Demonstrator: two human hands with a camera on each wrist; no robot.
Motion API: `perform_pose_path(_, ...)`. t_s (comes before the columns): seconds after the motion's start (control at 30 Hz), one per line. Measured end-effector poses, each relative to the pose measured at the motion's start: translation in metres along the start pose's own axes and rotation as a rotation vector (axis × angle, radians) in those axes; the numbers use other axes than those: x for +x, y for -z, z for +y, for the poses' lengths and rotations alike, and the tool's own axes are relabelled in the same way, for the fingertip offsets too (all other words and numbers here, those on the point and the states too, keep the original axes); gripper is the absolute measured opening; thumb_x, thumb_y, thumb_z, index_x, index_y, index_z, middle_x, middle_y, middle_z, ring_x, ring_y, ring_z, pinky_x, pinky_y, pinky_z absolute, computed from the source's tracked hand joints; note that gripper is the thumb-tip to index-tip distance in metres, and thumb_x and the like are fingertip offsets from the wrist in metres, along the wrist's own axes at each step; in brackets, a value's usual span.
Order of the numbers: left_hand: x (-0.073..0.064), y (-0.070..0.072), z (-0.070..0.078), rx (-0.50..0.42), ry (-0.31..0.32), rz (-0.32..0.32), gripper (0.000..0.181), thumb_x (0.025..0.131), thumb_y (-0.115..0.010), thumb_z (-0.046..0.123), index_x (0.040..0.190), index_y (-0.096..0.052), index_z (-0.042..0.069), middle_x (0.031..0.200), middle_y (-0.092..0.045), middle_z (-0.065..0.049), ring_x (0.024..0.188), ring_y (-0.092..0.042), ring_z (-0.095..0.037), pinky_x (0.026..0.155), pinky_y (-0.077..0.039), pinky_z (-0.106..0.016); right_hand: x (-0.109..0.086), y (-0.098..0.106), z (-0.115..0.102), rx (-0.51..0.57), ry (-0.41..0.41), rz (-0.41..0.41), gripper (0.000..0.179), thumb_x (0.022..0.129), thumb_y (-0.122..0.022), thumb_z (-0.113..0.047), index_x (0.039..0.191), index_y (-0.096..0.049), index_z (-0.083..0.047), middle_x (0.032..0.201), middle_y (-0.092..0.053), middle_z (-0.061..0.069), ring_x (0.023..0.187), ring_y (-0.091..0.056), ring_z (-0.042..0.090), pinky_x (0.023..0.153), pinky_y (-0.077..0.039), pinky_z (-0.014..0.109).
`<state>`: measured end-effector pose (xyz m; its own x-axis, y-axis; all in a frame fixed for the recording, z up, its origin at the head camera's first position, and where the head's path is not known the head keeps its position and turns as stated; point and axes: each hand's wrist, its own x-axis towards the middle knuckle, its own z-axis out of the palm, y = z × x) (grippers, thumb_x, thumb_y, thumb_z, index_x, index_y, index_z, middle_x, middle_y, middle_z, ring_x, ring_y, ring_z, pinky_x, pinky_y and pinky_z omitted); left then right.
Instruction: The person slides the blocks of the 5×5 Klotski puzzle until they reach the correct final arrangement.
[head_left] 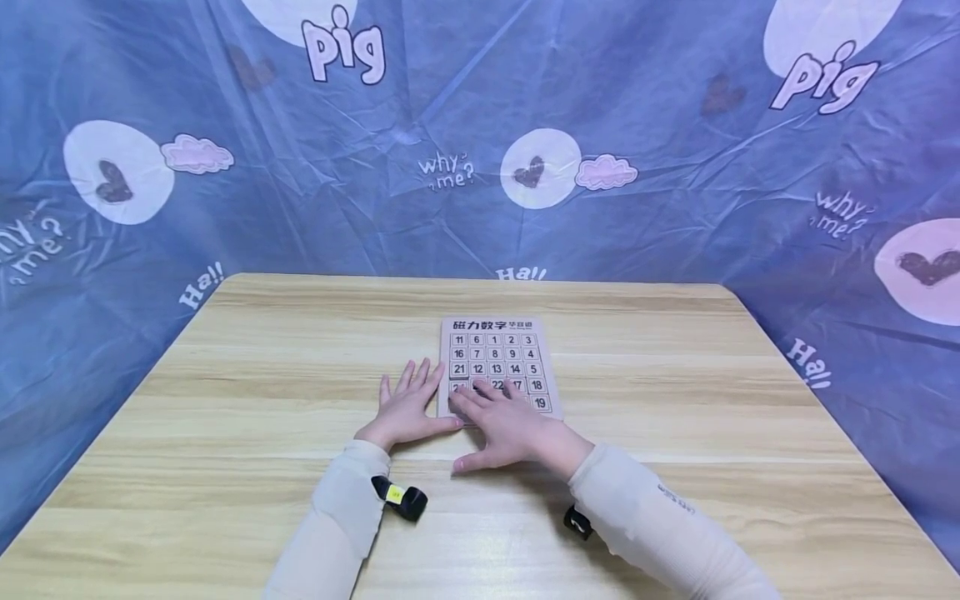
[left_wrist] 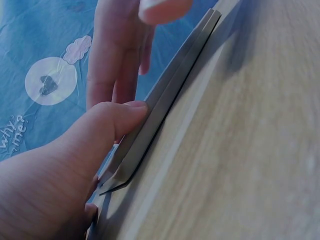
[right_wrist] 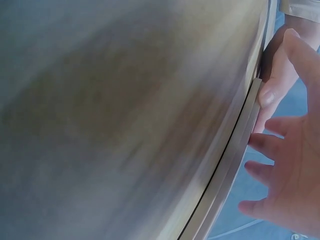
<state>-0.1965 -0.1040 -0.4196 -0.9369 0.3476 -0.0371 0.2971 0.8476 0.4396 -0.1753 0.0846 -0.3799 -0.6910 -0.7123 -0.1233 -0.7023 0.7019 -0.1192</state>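
A sliding number puzzle with a pale frame and square numbered tiles lies flat on the table. Along its left side, my left hand spreads its fingers, with the thumb resting at the near edge. In the left wrist view, that thumb touches the board's side. My right hand reaches over the lower rows with fingers extended, fingertips on the tiles near the lower left, hiding several of them. The right wrist view shows its fingers separated above the board's edge.
The puzzle stands on a wood-grain table. Behind and beside the table hangs a blue printed cloth. Both forearms wear light sleeves with small black wrist cameras.
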Motion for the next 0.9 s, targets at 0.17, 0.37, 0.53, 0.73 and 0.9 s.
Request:
perform_pose_path(0.17,0.000,0.000,0.000,-0.003,0.007,-0.002,0.097,0.066,-0.054,0.065,0.139,-0.015,0.016,0.142,-0.007,-0.010,0.128,0.003,-0.028,0.094,0.012,-0.054,-0.004,0.001,-0.003,0.006,0.009,-0.012,0.095,0.068,-0.043,-0.072,0.138,-0.019,-0.013,0.140,-0.021,0.005,0.127,-0.013,0.029,0.096,-0.007,0.056)
perform_pose_path(0.37,0.001,-0.001,0.001,-0.009,0.010,-0.002,0.097,0.065,-0.054,0.066,0.139,-0.015,0.017,0.142,-0.007,-0.010,0.128,0.003,-0.028,0.094,0.012,-0.054,-0.009,0.002,-0.006,0.002,0.010,-0.023,0.094,0.068,-0.044,-0.071,0.138,-0.021,-0.013,0.139,-0.023,0.004,0.126,-0.015,0.029,0.096,-0.007,0.056)
perform_pose_path(0.53,0.002,-0.001,0.001,0.003,0.013,-0.002,0.098,0.065,-0.051,0.069,0.139,-0.014,0.018,0.142,-0.007,-0.009,0.128,0.003,-0.027,0.094,0.012,-0.054,-0.012,0.003,-0.010,0.001,0.015,-0.020,0.094,0.068,-0.045,-0.071,0.138,-0.021,-0.012,0.139,-0.024,0.004,0.126,-0.015,0.028,0.096,-0.008,0.056)
perform_pose_path(0.73,0.003,-0.002,0.000,0.013,0.007,0.007,0.096,0.065,-0.053,0.066,0.139,-0.014,0.018,0.142,-0.008,-0.010,0.128,0.002,-0.029,0.093,0.011,-0.055,-0.015,0.003,-0.011,-0.019,0.031,-0.011,0.094,0.068,-0.044,-0.070,0.137,-0.023,-0.011,0.138,-0.026,0.005,0.126,-0.017,0.029,0.095,-0.008,0.057)
perform_pose_path(0.9,0.002,-0.003,-0.001,0.013,0.003,0.012,0.096,0.066,-0.053,0.066,0.139,-0.015,0.018,0.142,-0.008,-0.010,0.128,0.002,-0.029,0.093,0.011,-0.055,-0.018,0.002,-0.010,0.003,0.041,-0.004,0.094,0.068,-0.045,-0.070,0.137,-0.022,-0.011,0.139,-0.024,0.005,0.126,-0.016,0.029,0.095,-0.008,0.057)
